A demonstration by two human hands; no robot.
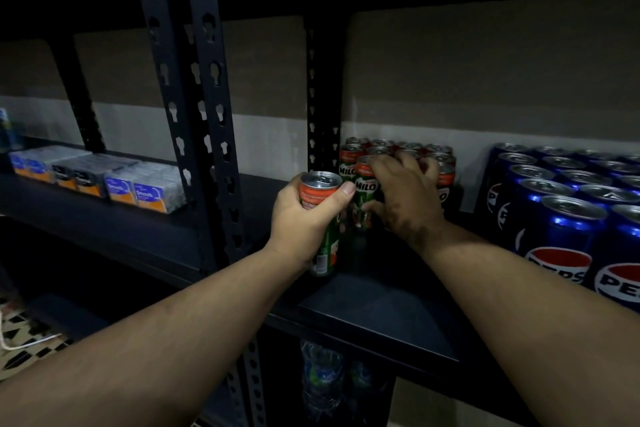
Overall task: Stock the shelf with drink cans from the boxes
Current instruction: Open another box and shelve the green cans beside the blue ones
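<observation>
My left hand [306,222] grips a slim green Milo can [320,199] with an orange band, held upright just above the dark shelf board [381,308], in front of the shelf post. My right hand [403,198] holds a second Milo can [365,191] standing on the shelf, thumb low on its side and fingers over its top. Behind it stands a cluster of several Milo cans [398,152], partly hidden by my right hand. No box shows in the head view.
Rows of blue Pepsi cans [568,211] fill the shelf to the right. Wrapped packs of small blue-and-orange boxes [100,177] sit on the left bay. Black slotted uprights [204,107] divide the bays. Water bottles [322,374] stand on the shelf below.
</observation>
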